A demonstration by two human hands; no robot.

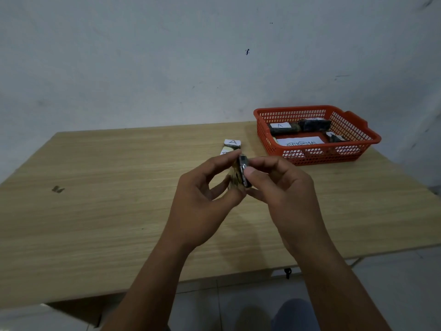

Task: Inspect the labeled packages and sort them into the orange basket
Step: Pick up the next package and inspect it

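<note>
Both hands hold one small dark package edge-on above the table's middle; my left hand pinches its left side and my right hand its right side. Its label is not visible. Behind the hands, a package with a white label marked A lies on the table, and a second labelled package is partly hidden by my left fingers. The orange basket stands at the back right and holds several dark packages, one labelled A, plus a white sheet reading ABNORMAL.
The wooden table stands against a pale wall. A small dark mark sits on its left part. The table's front edge runs near my forearms, with tiled floor below.
</note>
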